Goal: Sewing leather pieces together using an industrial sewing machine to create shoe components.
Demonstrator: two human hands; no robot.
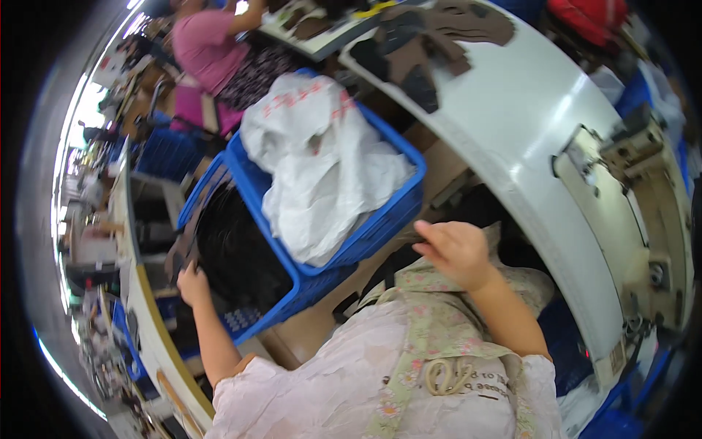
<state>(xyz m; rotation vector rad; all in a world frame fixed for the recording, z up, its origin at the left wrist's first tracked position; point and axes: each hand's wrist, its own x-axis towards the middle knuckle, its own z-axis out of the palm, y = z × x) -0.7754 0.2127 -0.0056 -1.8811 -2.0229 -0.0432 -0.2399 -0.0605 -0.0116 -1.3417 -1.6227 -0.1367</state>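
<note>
Workshop: sewing machine (664, 212), cut pieces (475, 25)

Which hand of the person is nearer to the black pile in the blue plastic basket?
Left. The left hand is close beside the black pile, at its left side; the right hand is well apart, to its right.

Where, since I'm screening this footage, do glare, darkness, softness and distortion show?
In the head view, glare streaks the smooth white tabletop, whose long edge bends through the fisheye; in the head view, darkness swallows detail in the black contents of the lower-left blue plastic basket; in the head view, the person's bare right hand and the cluttered background at left look soft.
</note>
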